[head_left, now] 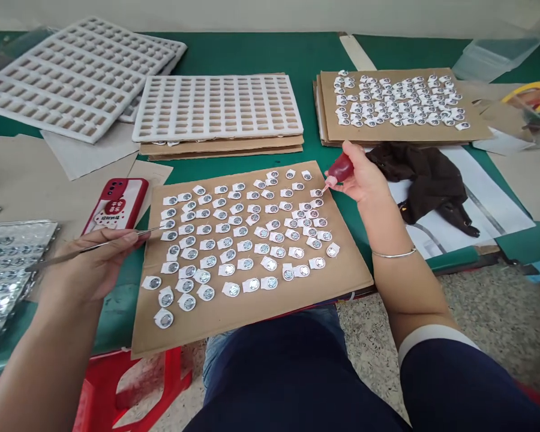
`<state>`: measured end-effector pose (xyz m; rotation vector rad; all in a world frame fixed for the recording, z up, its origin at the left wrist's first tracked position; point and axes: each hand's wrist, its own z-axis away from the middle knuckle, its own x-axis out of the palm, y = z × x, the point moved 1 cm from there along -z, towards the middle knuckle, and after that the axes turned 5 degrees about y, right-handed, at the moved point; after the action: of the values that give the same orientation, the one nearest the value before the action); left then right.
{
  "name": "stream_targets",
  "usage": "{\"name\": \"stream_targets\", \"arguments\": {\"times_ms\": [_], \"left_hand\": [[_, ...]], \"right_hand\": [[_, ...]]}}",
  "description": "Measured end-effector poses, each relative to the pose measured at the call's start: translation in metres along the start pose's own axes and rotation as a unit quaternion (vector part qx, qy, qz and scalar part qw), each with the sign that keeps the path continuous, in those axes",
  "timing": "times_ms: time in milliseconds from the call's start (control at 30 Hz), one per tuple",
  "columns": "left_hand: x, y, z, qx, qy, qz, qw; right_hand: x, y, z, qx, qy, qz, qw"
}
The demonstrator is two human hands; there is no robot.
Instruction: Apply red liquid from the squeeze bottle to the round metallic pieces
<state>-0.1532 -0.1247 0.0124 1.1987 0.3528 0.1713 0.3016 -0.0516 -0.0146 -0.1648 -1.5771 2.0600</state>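
Observation:
In my left hand (92,261) is a pair of thin metal tweezers (63,258), their tips at a small white tabbed piece with a silvery round centre (167,224) on the left side of a cardboard sheet (306,294). Several rows of similar pieces (245,246) cover that sheet. My right hand (364,177) grips a dark red squeeze bottle (341,168) with a pink nozzle. The nozzle tip points down at a piece (316,193) near the sheet's right edge; whether they touch I cannot tell.
White slotted trays (218,131) stand at the back and left. Another cardboard stack (387,133) bears more pieces. A red phone (117,207) lies left of the sheet, beside a clear-wrapped pack (9,264). Dark cloth (436,180) lies right, and a red stool (171,375) stands below.

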Motion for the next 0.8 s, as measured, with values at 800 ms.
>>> {"name": "stream_targets", "arguments": {"times_ms": [800], "left_hand": [[0.019, 0.0, -0.03, 0.065, 0.012, -0.025, 0.997]], "right_hand": [[0.005, -0.008, -0.017, 0.03, 0.055, -0.002, 0.998]]}}
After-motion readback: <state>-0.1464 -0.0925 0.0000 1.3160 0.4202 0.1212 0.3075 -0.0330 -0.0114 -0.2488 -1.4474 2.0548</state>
